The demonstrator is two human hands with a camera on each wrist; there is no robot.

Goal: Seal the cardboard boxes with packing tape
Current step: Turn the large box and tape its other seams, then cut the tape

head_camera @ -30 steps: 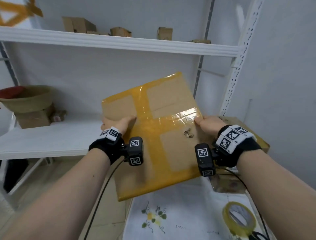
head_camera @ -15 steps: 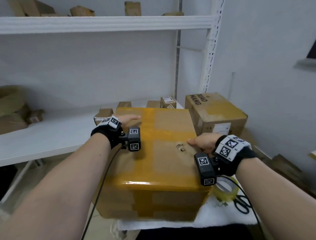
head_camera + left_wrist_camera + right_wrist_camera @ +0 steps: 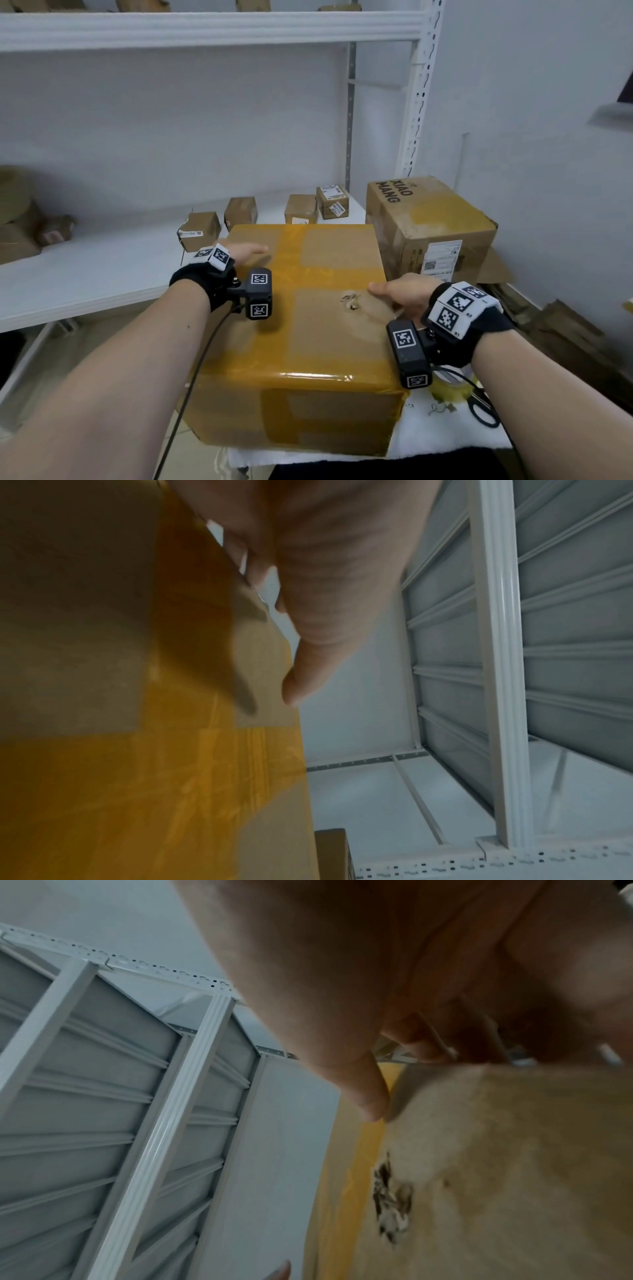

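One large cardboard box (image 3: 308, 329) — glossy yellow tape crossing its top — sits on the white-clothed tabletop (image 3: 442, 435). Left hand (image 3: 245, 253) and right hand (image 3: 400, 294) grip opposite side edges, thumbs on top; five smaller boxes behind.

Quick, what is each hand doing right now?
Left hand: grips the left side of the large yellow-taped cardboard box.
Right hand: grips the same box's right side, thumb on top.
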